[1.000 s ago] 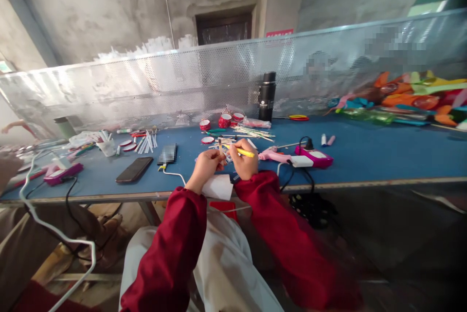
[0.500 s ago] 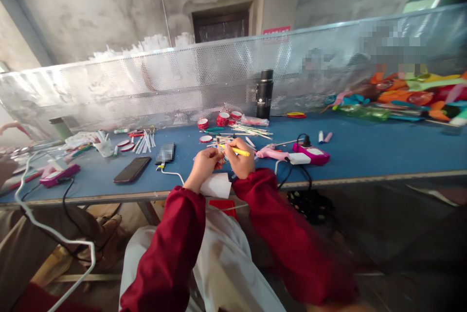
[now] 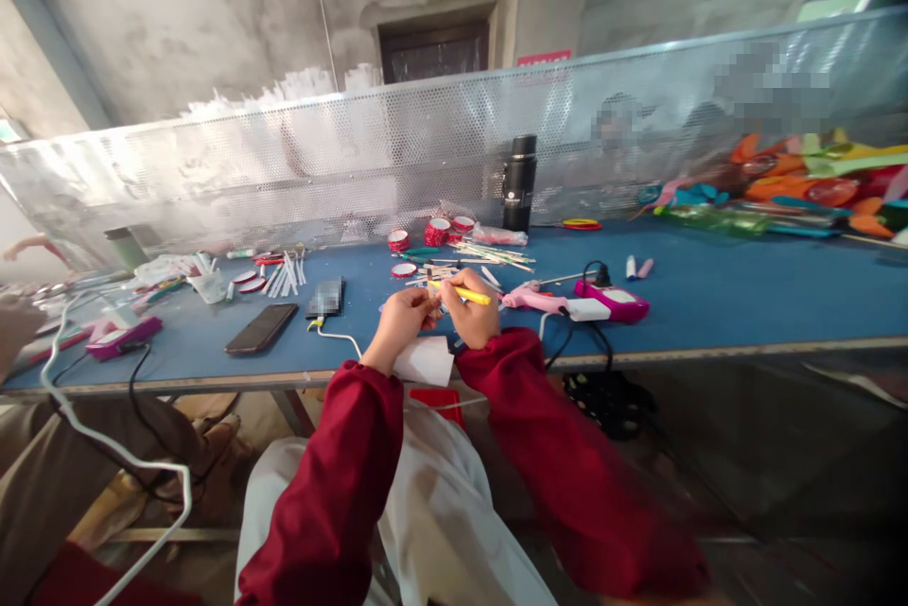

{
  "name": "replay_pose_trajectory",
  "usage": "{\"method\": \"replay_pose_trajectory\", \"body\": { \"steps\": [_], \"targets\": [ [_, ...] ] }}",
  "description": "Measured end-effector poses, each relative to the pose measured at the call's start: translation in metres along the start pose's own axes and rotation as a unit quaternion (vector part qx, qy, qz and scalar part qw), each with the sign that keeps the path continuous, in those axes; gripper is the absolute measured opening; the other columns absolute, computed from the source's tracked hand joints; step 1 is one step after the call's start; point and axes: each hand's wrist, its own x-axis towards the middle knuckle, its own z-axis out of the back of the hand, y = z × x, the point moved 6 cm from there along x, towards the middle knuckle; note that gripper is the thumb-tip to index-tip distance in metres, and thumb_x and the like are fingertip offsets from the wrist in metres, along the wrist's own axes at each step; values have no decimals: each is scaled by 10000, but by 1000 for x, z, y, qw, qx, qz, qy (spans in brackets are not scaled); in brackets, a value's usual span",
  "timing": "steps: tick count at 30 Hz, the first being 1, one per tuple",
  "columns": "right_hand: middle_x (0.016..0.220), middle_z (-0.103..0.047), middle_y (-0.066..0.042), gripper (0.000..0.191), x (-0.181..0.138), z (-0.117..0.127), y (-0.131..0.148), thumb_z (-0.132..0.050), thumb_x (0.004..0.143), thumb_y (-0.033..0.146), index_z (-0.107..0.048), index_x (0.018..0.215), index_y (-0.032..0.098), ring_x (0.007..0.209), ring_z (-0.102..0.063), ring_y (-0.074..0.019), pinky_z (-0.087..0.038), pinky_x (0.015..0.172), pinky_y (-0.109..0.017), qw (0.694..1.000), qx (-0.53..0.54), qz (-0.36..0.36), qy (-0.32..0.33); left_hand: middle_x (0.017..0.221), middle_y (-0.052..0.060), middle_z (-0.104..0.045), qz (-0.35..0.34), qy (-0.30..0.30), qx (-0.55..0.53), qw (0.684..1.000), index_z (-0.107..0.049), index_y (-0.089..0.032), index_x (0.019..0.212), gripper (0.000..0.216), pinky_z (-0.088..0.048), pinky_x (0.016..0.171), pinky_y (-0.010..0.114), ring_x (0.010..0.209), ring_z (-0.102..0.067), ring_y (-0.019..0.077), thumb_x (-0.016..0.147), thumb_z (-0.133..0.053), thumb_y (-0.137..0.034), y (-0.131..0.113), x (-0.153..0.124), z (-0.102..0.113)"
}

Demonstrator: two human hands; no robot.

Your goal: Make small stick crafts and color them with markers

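My right hand grips a yellow pen the way one writes, its tip pointing left toward my other hand. My left hand is closed in a pinch on a thin flat stick, which stands up from the fingers with a dark patch near its top. The pen tip is right beside the stick; whether they touch I cannot tell. Below both hands a white sheet of paper lies at the table's front edge. More pale sticks are strewn behind the hands.
A pink glue gun and purple power strip with cables sit to the right. A phone lies left. Behind stand red-and-white round pieces and a black bottle. Colourful items pile up far right. Another person's hand shows far left.
The whole view has shifted slightly, so everything sits a little further right. Both hands keep the same hold on the pen and the stick.
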Motion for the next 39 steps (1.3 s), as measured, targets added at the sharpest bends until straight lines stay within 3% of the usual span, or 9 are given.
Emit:
{"method": "replay_pose_trajectory", "body": {
  "steps": [10,18,25,33,39],
  "targets": [
    [723,-720,-10,210,1,4,-1,-589,974,379,-570,797,268,707,-689,-204,-548,701,-330,1000,-17,-8,-22,623,3,-658,3,-7,-10,1000,-638,-158,721,256,-442,511,200,503,-581,98,818,-782,-346,-1,0,2],
    [759,-735,-26,227,1,-1,1,-581,985,415,-593,807,275,727,-688,-217,-565,726,-349,1000,-9,3,4,646,5,-671,15,5,-26,1000,-635,-159,713,299,-458,518,203,517,-587,98,806,-817,-377,-2,-1,-1],
    [739,-727,-13,225,1,4,-1,-585,981,403,-569,799,271,702,-692,-204,-556,709,-337,1000,-7,-6,-22,646,13,-681,20,-8,-20,1000,-643,-154,725,232,-453,514,201,503,-587,96,827,-782,-310,-2,-1,2],
    [759,-736,-21,223,1,-3,-1,-585,985,416,-594,816,271,711,-691,-211,-563,700,-341,1000,3,5,10,640,3,-664,10,-1,-22,1000,-634,-161,714,323,-455,519,207,515,-583,99,792,-827,-408,-1,-1,0],
    [736,-727,-16,230,1,3,0,-584,983,403,-571,793,275,706,-694,-209,-557,704,-336,1000,-15,-4,-18,640,11,-675,20,-4,-32,999,-642,-158,722,260,-444,510,200,505,-580,95,808,-797,-349,-1,-1,1]
  ]
}}
